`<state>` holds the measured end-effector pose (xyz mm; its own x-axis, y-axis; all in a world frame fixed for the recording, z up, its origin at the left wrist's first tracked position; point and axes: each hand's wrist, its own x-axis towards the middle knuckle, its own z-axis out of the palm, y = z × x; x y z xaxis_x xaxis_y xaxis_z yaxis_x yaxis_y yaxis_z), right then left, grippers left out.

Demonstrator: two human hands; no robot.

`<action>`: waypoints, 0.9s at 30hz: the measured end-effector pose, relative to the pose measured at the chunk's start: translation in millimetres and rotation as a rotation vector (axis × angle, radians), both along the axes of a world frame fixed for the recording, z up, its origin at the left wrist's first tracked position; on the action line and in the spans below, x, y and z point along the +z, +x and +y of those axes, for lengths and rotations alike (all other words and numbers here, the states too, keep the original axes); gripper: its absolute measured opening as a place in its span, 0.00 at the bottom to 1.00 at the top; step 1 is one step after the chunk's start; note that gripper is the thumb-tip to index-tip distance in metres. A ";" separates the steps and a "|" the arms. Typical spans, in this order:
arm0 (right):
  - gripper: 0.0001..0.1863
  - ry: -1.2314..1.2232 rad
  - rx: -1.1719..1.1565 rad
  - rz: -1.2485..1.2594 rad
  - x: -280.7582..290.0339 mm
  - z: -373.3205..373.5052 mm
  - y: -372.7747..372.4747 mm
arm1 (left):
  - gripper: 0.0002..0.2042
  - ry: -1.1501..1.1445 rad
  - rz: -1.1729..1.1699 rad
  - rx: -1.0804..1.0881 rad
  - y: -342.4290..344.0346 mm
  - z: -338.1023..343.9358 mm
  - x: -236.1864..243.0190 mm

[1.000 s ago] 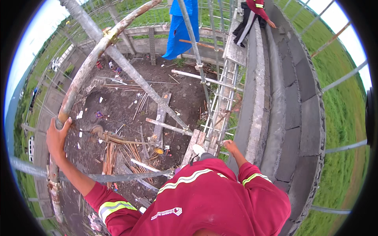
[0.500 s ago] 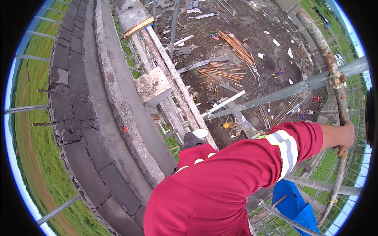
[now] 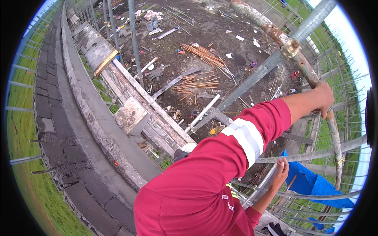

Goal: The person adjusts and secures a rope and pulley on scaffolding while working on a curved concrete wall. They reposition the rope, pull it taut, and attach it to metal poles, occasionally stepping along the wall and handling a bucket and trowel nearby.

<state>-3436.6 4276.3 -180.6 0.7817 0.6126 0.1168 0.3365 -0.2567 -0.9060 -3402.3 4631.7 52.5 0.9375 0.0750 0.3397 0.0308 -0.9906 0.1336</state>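
Observation:
My left arm, in a red sleeve with a reflective band, reaches across to the right. My left hand (image 3: 324,97) is closed around a rusty scaffold pipe (image 3: 307,70), below the coupler (image 3: 290,48) that joins it to a thick grey diagonal tube (image 3: 256,74). Lower down, my right hand (image 3: 280,172) is raised, its bent fingers closed at a grey scaffold tube (image 3: 315,153). A blue tarp (image 3: 307,177) hangs just beyond that hand. Part of a shoe with a white toe (image 3: 189,147) shows beside my left sleeve.
A curved block wall (image 3: 67,118) with protruding rebar (image 3: 41,172) runs along the left. Beside it are planks (image 3: 145,114), a concrete block (image 3: 132,116) and a wooden board (image 3: 92,47). Far below, brown rods (image 3: 208,59) lie scattered on dirt ground.
The view has turned, moving the pipe and my left hand up and leftward in the picture. My left hand keeps its hold on the rusty pipe. My right hand has come into view.

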 end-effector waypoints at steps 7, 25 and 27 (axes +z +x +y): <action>0.09 0.041 -0.012 -0.066 -16.9 -42.7 -7.2 | 0.34 -0.012 -0.083 0.018 -16.2 2.1 2.0; 0.23 0.036 -1.085 1.117 -390.5 -286.9 -275.0 | 0.42 0.071 -0.052 0.047 -20.6 -1.7 11.4; 0.24 0.042 -1.088 1.108 -380.8 -273.3 -264.9 | 0.43 0.056 -0.023 0.051 -21.1 -2.9 14.0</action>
<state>-3701.6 4003.1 -561.4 0.5357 -0.2759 -0.7980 -0.8078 0.1076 -0.5795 -3423.5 4628.9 66.5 0.9249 0.1026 0.3662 0.0789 -0.9937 0.0792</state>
